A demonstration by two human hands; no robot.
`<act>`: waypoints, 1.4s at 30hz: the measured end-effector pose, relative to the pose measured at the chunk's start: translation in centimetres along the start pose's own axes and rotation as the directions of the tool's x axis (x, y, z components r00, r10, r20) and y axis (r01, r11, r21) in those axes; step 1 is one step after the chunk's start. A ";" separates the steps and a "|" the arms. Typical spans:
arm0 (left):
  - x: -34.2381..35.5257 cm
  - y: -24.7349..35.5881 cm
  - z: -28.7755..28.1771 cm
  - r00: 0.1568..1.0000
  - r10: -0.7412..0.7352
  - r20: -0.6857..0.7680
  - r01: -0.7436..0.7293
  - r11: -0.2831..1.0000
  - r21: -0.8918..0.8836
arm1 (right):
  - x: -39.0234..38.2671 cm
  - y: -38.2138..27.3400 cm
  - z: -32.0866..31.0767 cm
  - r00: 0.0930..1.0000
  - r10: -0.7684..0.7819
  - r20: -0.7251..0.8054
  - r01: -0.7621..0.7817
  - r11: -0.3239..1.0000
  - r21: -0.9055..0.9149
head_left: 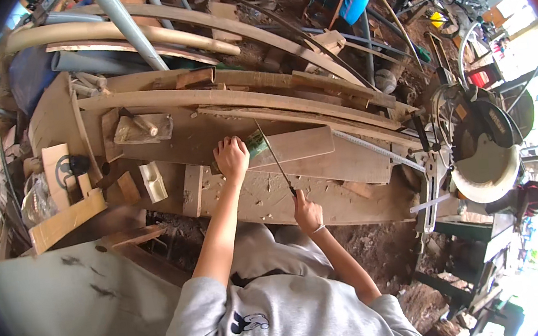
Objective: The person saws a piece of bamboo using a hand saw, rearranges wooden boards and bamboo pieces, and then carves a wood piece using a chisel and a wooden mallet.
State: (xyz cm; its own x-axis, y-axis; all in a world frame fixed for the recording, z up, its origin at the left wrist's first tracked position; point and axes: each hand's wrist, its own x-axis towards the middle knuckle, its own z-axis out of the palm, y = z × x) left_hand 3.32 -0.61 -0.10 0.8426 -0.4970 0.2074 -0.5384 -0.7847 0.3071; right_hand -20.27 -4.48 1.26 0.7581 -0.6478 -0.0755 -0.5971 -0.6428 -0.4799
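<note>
Two bare hands are at a dusty wooden bench (254,210), with a small green piece (257,144) lying between the left hand and a pale board. The left hand (232,158) sits at the left end of the green piece, fingers bent; they cover their own contact, so I cannot tell whether they pinch it or only press on it. The right hand (309,212), nearer the person than the green piece and to its right, is wrapped round the dark handle of a long, thin tool (275,154), whose blade slants across the green piece's right end in this view. The pale board (303,145) extends rightward from the green piece. Well to the left of the green piece lies a pale grooved block (153,182); beyond the green piece run long wooden strips (235,97). A circular-bladed saw machine (489,168) stands well to its right.
</note>
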 end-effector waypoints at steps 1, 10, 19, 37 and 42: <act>0.1 -0.2 0.1 1.000 0.026 0.001 -0.026 1.000 0.000 | -0.2 0.7 0.8 0.997 0.027 0.068 -0.025 0.999 -0.028; 0.8 -0.7 0.2 0.993 0.115 0.003 -0.115 0.990 -0.085 | -3.4 2.4 2.3 0.989 0.132 0.071 -0.128 0.990 -0.050; 1.0 -0.7 0.2 0.990 0.100 0.096 -0.091 0.992 -0.093 | 2.0 -0.3 3.3 0.994 0.086 0.072 -0.085 0.996 -0.016; -0.2 1.4 1.8 0.995 0.061 -0.075 -0.063 0.998 -0.025 | -3.3 -5.2 -5.1 0.977 0.028 0.210 -0.037 0.998 0.043; -0.2 1.3 1.8 0.990 0.077 -0.120 -0.081 0.996 -0.023 | -3.4 -5.0 -3.1 0.978 0.031 0.206 -0.035 0.999 0.016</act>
State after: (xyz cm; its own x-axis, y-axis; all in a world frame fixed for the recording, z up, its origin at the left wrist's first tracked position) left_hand 2.51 -2.21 -1.40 0.7910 -0.5080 0.3409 -0.6048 -0.7335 0.3102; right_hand -20.63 -0.34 6.64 0.7772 -0.5691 -0.2684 -0.6186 -0.6131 -0.4913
